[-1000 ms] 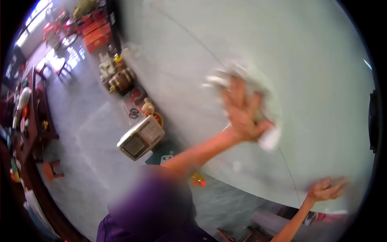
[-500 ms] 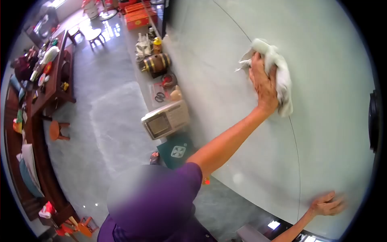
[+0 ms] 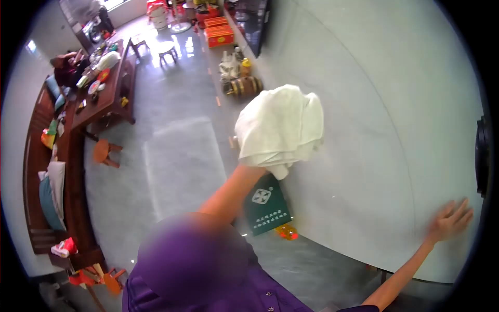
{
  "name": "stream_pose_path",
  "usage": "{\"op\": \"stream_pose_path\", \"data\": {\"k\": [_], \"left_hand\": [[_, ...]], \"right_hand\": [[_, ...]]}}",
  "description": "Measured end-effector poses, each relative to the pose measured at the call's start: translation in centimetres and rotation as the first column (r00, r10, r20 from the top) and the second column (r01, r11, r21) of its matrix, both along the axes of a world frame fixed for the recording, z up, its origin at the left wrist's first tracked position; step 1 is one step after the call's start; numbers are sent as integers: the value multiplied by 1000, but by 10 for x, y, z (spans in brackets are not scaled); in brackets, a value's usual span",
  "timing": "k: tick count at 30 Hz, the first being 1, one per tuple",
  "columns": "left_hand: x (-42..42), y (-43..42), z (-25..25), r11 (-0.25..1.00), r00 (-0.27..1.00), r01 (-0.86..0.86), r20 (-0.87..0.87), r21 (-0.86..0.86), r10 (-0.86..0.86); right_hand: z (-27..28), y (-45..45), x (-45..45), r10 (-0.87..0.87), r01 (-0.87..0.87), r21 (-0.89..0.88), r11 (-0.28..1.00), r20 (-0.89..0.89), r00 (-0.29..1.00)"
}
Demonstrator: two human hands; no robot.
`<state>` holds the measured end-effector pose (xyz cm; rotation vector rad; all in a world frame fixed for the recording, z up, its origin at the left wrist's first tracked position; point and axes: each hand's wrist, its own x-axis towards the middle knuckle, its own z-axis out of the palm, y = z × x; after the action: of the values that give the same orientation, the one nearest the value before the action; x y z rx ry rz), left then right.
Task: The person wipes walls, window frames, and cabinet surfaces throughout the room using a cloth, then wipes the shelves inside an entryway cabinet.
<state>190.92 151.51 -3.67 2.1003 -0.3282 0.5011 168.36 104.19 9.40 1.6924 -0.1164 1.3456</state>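
A bunched white cloth (image 3: 280, 125) is raised in front of the large pale surface (image 3: 358, 156). My left hand (image 3: 254, 171) holds the cloth from underneath. Its fingers are hidden by the folds; only the wrist side shows. My right hand (image 3: 449, 221), slightly blurred, is at the lower right of the pale surface with its fingers spread and nothing in them. A thin curved line runs down that surface.
Beside the surface stand a small wooden barrel (image 3: 244, 87), a green bag (image 3: 267, 205) with white print and red boxes (image 3: 219, 34). Further left are an orange stool (image 3: 106, 153), a wooden table (image 3: 106, 101), a bench (image 3: 78, 208) with cushions, and a seated person (image 3: 65, 70).
My left hand has come away from the surface's line with the cloth, moving left and towards me. My right hand has shifted up and right. The view has turned.
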Motion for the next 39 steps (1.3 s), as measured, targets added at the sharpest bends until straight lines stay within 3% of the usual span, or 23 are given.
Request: {"op": "stream_pose_path", "data": {"k": [5,7,8,9,10,11,12,14,15,16,17,19,21,22,24,25,26,28,30,35,37,38,39], "left_hand": [[-85,105,-41,987,995,-34,-89,154,49],[-115,137,-94,996,984,-23,-176,84,38],[-129,152,-121,999,975,-22,-219,49,32],[-141,169,-131,988,973,-32,-223,151,66],[-149,179,-121,997,926,-18,-374,70,43],[-158,189,-111,1000,856,-31,-516,-7,23],[-166,200,-101,996,769,-64,-640,-67,7],[-181,217,-104,998,750,-59,-661,-30,25],[-186,226,-110,999,739,-51,-672,9,43],[-191,235,-116,998,727,-40,-683,47,62],[-196,247,-131,999,767,-36,-641,-6,24],[-192,250,-101,973,789,18,-601,228,126],[-202,272,-136,949,786,-133,-614,-285,-74],[-208,288,-163,832,802,-202,-575,-517,-162],[-221,325,-211,639,781,-271,-552,-720,-291],[-221,338,-215,403,774,-374,-521,-835,-359],[-220,348,-220,133,778,-456,-466,-880,-422],[-205,354,-195,-15,778,-535,-486,-844,-398],[-197,366,-189,-143,797,-510,-403,-848,-451],[-181,398,-194,-7,717,-584,-511,-812,-474],[-174,410,-193,-16,702,-608,-528,-794,-477],[-172,415,-194,-21,692,-623,-539,-782,-480],[-170,419,-201,-6,686,-636,-561,-772,-463]], "right_hand": [[-60,-22,22,191,-203,177,963,81,978],[-178,40,61,491,-439,759,481,182,852],[-225,84,71,527,-185,815,549,-166,834],[-243,167,74,790,-59,983,176,-106,604],[-260,251,76,869,219,904,-367,248,428],[-278,334,79,752,435,625,-649,438,493],[-288,387,74,667,573,374,-730,576,473],[-332,456,66,327,749,-189,-635,813,482],[-332,479,62,354,775,-247,-581,781,515],[-319,500,54,312,671,-342,-658,688,656],[-332,507,55,418,742,-247,-623,697,583],[-338,524,59,558,809,-98,-579,677,481],[-322,544,63,637,818,15,-574,636,436],[-325,551,69,608,803,-66,-593,616,500],[-337,566,76,547,746,-225,-627,555,627],[-327,579,80,538,750,-227,-621,572,619],[-328,588,84,556,749,-212,-627,552,621],[-339,602,92,593,749,-173,-639,509,624],[-347,612,104,651,780,-113,-616,484,585],[-357,643,129,748,821,56,-568,450,487],[-362,668,129,924,586,719,-373,227,308],[-365,681,127,959,355,920,-164,65,275],[-339,696,129,973,356,919,-170,98,210]]}}
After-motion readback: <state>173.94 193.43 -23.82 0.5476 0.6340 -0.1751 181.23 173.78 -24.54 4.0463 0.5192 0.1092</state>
